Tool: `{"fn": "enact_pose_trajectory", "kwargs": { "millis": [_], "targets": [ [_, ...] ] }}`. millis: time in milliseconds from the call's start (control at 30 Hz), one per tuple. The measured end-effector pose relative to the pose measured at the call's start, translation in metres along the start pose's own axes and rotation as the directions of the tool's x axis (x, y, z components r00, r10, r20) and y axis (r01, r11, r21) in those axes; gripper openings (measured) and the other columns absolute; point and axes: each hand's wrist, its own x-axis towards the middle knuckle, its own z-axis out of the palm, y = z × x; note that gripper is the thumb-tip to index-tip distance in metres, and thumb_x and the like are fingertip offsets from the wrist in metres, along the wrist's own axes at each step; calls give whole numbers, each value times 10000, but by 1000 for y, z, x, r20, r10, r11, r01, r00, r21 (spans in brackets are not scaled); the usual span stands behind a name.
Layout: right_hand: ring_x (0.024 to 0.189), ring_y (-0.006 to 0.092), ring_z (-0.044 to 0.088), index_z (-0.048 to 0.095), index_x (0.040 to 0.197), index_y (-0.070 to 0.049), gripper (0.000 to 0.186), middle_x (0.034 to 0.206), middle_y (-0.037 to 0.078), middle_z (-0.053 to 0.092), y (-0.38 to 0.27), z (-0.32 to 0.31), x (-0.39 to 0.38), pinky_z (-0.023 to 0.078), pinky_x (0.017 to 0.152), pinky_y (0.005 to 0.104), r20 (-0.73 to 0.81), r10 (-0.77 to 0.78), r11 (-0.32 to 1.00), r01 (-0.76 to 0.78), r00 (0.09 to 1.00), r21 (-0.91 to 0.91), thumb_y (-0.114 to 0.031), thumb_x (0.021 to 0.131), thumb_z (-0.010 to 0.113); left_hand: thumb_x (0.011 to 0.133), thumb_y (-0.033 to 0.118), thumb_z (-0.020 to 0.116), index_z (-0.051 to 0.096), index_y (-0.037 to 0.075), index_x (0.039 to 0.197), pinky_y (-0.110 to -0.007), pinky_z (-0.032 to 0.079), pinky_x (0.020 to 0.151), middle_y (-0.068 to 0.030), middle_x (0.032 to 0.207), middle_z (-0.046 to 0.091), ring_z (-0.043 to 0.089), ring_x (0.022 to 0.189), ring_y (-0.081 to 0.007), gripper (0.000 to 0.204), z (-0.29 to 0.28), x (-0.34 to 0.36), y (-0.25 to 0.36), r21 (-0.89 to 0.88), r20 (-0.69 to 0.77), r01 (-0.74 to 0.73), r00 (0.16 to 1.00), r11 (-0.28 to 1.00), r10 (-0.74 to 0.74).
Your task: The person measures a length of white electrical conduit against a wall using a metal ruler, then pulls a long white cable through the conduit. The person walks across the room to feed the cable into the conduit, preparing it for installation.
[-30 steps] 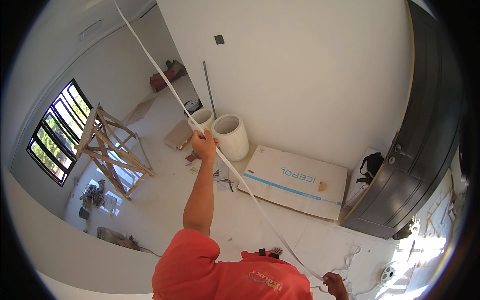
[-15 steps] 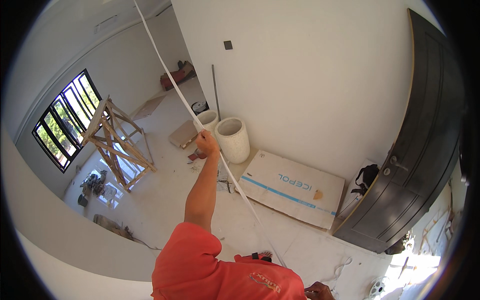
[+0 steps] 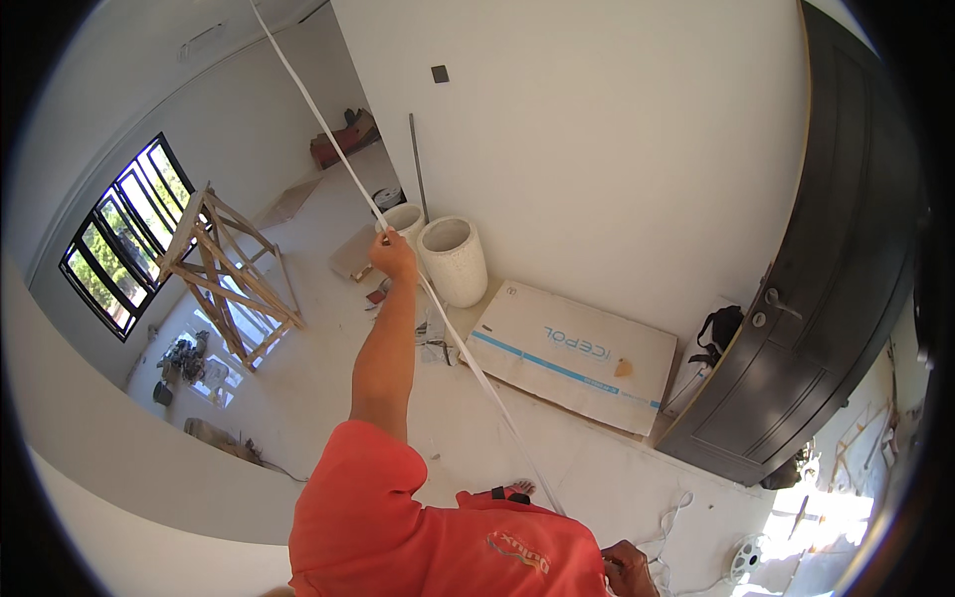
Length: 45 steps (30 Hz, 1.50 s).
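A long white strip (image 3: pixel 479 370), thin and flat like a light strip or tape, runs slantwise from high at the upper left down toward the floor behind my red shirt. My left hand (image 3: pixel 395 257) is raised at the end of my outstretched arm, its fingers closed round the strip. Low at the right edge of my shirt, my right hand (image 3: pixel 627 569) shows only in part, in shadow with fingers curled. Whatever it holds, if anything, is hidden. Loose white loops of strip (image 3: pixel 672 519) lie on the floor beyond it, near a white reel (image 3: pixel 745 559).
Two pale cylindrical pots (image 3: pixel 460 274) stand by the wall, with a thin rod (image 3: pixel 418 169) behind. A large flat carton (image 3: pixel 572 360) lies to their right. The dark door (image 3: pixel 786 298) stands farther right. A wooden trestle (image 3: pixel 234 279) is near the barred window (image 3: pixel 124 234).
My left hand sits slightly higher and farther left in the picture, still closed on the strip. The whole view has shifted a little; more of my right hand shows.
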Motion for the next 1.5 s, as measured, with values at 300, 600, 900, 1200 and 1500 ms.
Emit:
{"fn": "enact_pose_trajectory", "kwargs": {
  "millis": [300,600,900,1200,1500],
  "targets": [
    [566,252,619,691,811,-3,282,651,129,607,17,-8,-11,437,517,386,-384,159,974,-208,910,-88,-147,1023,573,1009,265,587,732,-64,796,-430,473,591,-131,646,680,627,613,-243,418,-3,-16,22,-41,13,242,970,970,-241],
    [653,290,669,741,935,-32,73,734,152,671,35,-9,3,497,594,388,-316,173,978,-201,933,-57,-73,950,683,1041,215,613,666,44,941,-269,420,481,-43,769,608,545,569,-133,205,-10,-12,38,-404,306,548,836,733,-456],
    [701,346,664,706,830,5,108,765,158,667,38,-1,-16,515,640,442,-346,-45,978,-30,937,-206,-76,862,769,1038,147,638,485,63,962,-315,481,420,-70,755,599,624,532,-181,190,-32,-25,76,-344,281,504,860,792,-425],
    [696,333,526,587,852,18,439,754,196,599,73,4,-18,437,652,465,-272,174,984,-174,946,24,-329,1086,453,1000,150,685,482,76,951,-302,387,364,-66,744,592,528,436,-149,221,-30,-18,71,-465,269,512,859,722,-436],
    [767,440,577,655,928,23,350,844,238,663,147,12,-14,469,734,538,-319,-37,982,-26,947,-189,-263,1051,496,1090,354,463,683,70,1058,-298,391,446,-23,738,565,497,518,-135,360,-35,-19,82,-460,412,695,718,552,-561]
  ]
}}
